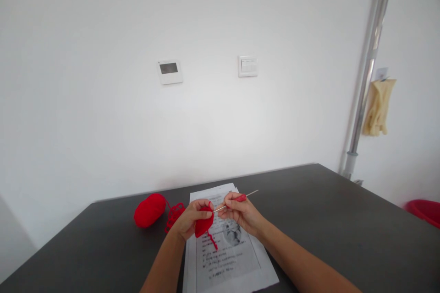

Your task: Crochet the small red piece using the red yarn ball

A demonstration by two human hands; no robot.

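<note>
Pinched in my left hand [190,218] is a small red crochet piece [204,226], with a short yarn tail dangling below it over the paper. A loop of red yarn passes over a finger of that hand. My right hand [241,213] grips a crochet hook [241,198] by its red handle. The hook's thin metal tip points left and meets the edge of the red piece; whether it sits inside a stitch is too small to tell. To the left of my hands rests a ball of red yarn [150,210], its strand running to loose looped yarn [174,216].
Printed paper sheets [237,279] lie under my hands on the dark table [326,229]. Behind it rises a white wall with a panel [170,72] and a switch [248,66]. A pipe [364,87], pale gloves [378,107] and a red basin [424,210] are at the right.
</note>
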